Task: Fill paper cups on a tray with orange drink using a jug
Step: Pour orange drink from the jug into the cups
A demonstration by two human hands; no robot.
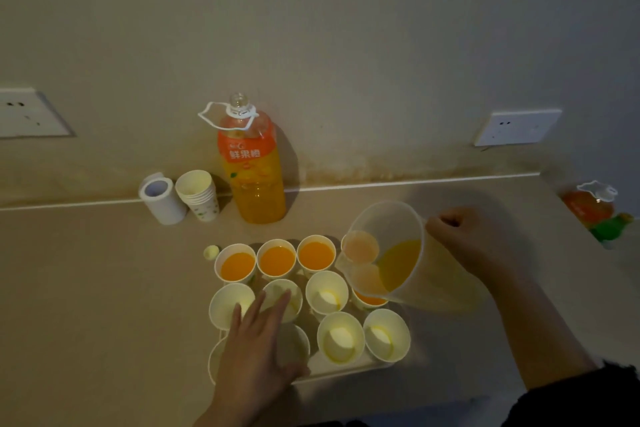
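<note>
1. Jug [391,253]: translucent, tilted leftward above the tray's right side; spout over the rightmost middle-row cup [370,300], which holds some orange drink; more drink pooled in the jug's low side.
2. Right hand [464,236]: fingers curled round the jug handle, gripping it.
3. Left hand [256,340]: fingers straight and spread, holding nothing; lying over the front-left cups.
4. Tray [332,373]: white, on the countertop [104,288]; three back-row cups [277,260] filled with orange drink; front-right cups [341,336] empty.
5. Bottle [254,166]: uncapped, upright by the wall; cup stack [199,194] just beside it.
</note>
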